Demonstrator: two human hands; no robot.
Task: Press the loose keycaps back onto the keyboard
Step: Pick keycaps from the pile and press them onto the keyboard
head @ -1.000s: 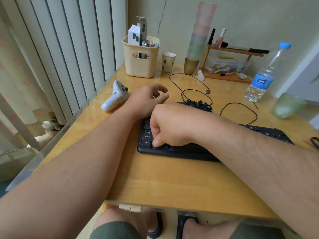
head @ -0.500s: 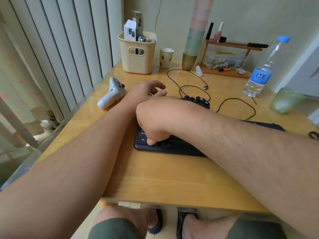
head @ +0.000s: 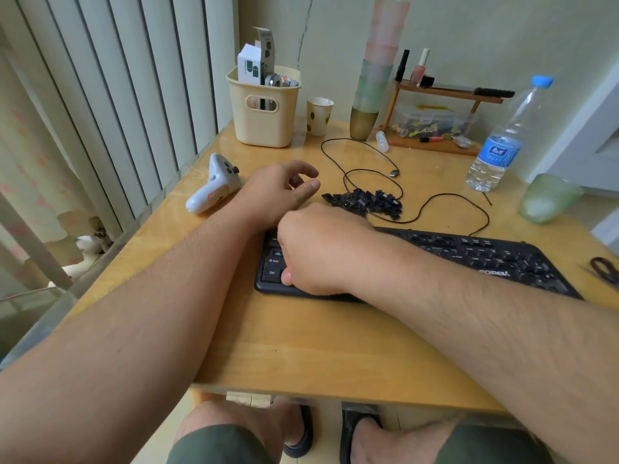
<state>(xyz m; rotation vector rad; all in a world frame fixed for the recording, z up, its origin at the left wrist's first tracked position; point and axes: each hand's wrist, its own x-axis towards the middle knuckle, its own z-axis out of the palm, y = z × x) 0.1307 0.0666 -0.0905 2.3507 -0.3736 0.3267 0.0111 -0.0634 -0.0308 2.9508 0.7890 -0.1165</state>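
A black keyboard [head: 485,256] lies across the wooden table [head: 301,346], and my right forearm hides its middle. My right hand [head: 318,249] is curled into a fist over the keyboard's lower left corner, one fingertip pressing down right beside the Ctrl key [head: 272,272]. Whatever lies under the fist is hidden. My left hand [head: 278,192] rests at the keyboard's upper left corner with loosely curled fingers, holding nothing I can see. A heap of loose black keycaps [head: 365,200] sits just behind the keyboard, to the right of my left hand.
A white controller [head: 214,185] lies left of my left hand. The keyboard's black cable [head: 361,159] loops behind the keycaps. At the back stand a cream basket [head: 264,108], a paper cup [head: 318,115], stacked cups [head: 375,78] and a small shelf [head: 442,92]. A water bottle [head: 502,142], green cup [head: 546,199] and scissors [head: 603,267] are on the right.
My right fist stays pressing on the keyboard's lower left corner, shifting only slightly. My left hand keeps its place. The view has tilted a little.
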